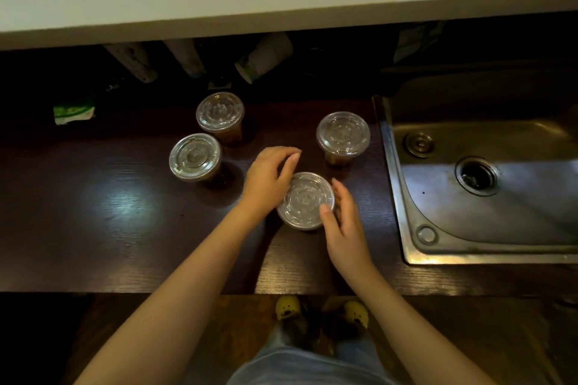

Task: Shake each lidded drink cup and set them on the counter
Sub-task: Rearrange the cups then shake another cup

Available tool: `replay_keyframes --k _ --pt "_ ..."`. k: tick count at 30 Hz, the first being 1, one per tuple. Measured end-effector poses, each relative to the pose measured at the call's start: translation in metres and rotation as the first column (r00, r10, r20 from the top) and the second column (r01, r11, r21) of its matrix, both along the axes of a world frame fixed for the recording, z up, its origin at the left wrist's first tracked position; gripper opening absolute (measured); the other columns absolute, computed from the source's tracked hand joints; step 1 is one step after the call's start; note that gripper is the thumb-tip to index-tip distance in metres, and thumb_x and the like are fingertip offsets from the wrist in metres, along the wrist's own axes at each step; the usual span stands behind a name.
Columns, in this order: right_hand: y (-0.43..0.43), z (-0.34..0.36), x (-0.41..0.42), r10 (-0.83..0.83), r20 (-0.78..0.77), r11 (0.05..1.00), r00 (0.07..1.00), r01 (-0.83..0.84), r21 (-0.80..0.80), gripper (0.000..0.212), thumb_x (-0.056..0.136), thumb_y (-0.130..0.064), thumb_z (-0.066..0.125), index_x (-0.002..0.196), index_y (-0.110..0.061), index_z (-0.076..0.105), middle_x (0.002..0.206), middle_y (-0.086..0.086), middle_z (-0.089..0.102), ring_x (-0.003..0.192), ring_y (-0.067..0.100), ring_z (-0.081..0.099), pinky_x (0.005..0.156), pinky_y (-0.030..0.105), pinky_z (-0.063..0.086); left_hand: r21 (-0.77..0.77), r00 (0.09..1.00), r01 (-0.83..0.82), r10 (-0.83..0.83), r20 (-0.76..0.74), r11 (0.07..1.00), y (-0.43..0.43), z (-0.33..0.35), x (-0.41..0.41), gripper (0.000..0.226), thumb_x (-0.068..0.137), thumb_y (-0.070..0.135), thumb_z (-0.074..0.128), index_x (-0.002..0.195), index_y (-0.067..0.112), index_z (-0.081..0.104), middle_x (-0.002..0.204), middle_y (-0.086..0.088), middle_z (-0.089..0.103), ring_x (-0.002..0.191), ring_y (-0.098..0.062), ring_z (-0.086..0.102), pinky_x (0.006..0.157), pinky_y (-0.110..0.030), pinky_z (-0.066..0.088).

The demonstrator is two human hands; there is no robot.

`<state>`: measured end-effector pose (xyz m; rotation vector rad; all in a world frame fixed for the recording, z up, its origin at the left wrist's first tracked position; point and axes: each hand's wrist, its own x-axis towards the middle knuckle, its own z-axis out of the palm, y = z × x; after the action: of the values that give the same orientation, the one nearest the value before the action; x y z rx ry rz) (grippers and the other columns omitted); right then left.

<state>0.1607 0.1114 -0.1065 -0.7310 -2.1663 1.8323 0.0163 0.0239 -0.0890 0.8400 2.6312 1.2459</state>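
- Clear plastic lid under my palms: the nearest cup (pixel 306 201) stands upright on the dark wood surface (pixel 125 212), between my two hands.
- My left hand (pixel 269 177) is spread wide, fingers curved over the cup's far left rim; whether they touch it I cannot tell.
- My right hand (pixel 341 218) is open too, its thumb on the lid's near right edge, the fingers just beside the cup wall.
- Three more lidded cups stand apart from this one: the right cup (pixel 342 134) toward the sink, the left cup (pixel 195 157), and the far cup (pixel 220 112) behind it; brown drink shows below their lids.
- A steel sink (pixel 488 184) lies at the right end of the surface.
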Motion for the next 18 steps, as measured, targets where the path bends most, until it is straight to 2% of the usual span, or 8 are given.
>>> replay_keyframes --k 3,4,6,8,11,14,18 --pt "0.02 0.009 -0.01 0.16 -0.021 0.944 0.987 -0.147 0.295 0.047 0.097 -0.035 0.033 0.144 -0.03 0.026 0.145 -0.016 0.028 0.136 -0.002 0.022 0.111 0.015 0.019 0.072 0.977 -0.131 0.141 -0.161 0.989 -0.007 0.001 0.021 0.038 0.095 0.028 0.039 0.118 0.009 0.063 0.12 -0.004 0.063 0.115 -0.015 0.054 0.1 -0.021 0.037" --pt "0.027 0.011 -0.016 0.239 -0.026 0.898 0.971 -0.21 0.386 0.048 0.097 -0.036 0.03 0.144 -0.026 0.028 0.146 -0.015 0.026 0.137 -0.002 0.019 0.112 0.013 0.015 0.086 0.973 -0.149 0.161 -0.164 0.985 -0.008 0.0 0.033 0.039 0.096 0.026 0.038 0.122 0.008 0.06 0.126 -0.005 0.06 0.12 -0.015 0.05 0.103 -0.02 0.033" --pt "0.037 0.008 -0.028 0.396 -0.009 0.798 0.918 -0.34 0.498 0.051 0.097 -0.036 0.026 0.144 -0.017 0.032 0.149 -0.01 0.027 0.141 0.003 0.018 0.116 0.018 0.012 0.032 0.981 -0.153 0.156 -0.116 0.988 -0.006 -0.005 0.056 0.044 0.097 0.029 0.033 0.133 0.009 0.05 0.14 -0.003 0.048 0.131 -0.01 0.037 0.11 -0.017 0.023" --pt "0.041 0.0 -0.035 0.476 -0.005 0.774 0.88 -0.416 0.478 0.05 0.097 -0.033 0.027 0.144 -0.015 0.032 0.149 -0.008 0.029 0.142 0.005 0.02 0.117 0.024 0.017 -0.022 0.987 -0.159 0.158 -0.028 0.987 -0.003 -0.013 0.072 0.052 0.097 0.036 0.026 0.14 0.011 0.041 0.149 -0.001 0.038 0.136 -0.006 0.027 0.112 -0.012 0.013" --pt "0.04 -0.007 -0.038 0.46 -0.06 0.838 0.886 -0.411 0.358 0.045 0.098 -0.024 0.032 0.142 -0.014 0.036 0.146 -0.008 0.033 0.138 0.0 0.027 0.114 0.021 0.022 0.004 0.979 -0.203 0.202 0.039 0.979 0.0 -0.018 0.072 0.057 0.095 0.039 0.022 0.14 0.01 0.041 0.147 -0.002 0.04 0.135 -0.008 0.031 0.105 -0.001 0.011" --pt "0.039 -0.009 -0.039 0.437 -0.088 0.866 0.895 -0.393 0.308 0.044 0.098 -0.02 0.033 0.141 -0.013 0.038 0.143 -0.008 0.036 0.132 -0.006 0.032 0.11 0.015 0.026 0.009 0.984 -0.177 0.177 0.031 0.984 0.0 -0.017 0.071 0.056 0.095 0.037 0.022 0.14 0.008 0.04 0.145 -0.004 0.042 0.132 -0.004 0.03 0.105 -0.001 0.012" --pt "0.041 -0.01 -0.04 0.468 -0.09 0.857 0.879 -0.427 0.289 0.046 0.098 -0.025 0.03 0.142 -0.013 0.035 0.145 -0.003 0.037 0.132 -0.001 0.035 0.11 0.018 0.029 0.007 0.984 -0.177 0.176 0.04 0.984 0.001 -0.018 0.072 0.057 0.095 0.037 0.021 0.141 0.008 0.038 0.145 -0.004 0.042 0.132 -0.004 0.03 0.106 -0.002 0.014"
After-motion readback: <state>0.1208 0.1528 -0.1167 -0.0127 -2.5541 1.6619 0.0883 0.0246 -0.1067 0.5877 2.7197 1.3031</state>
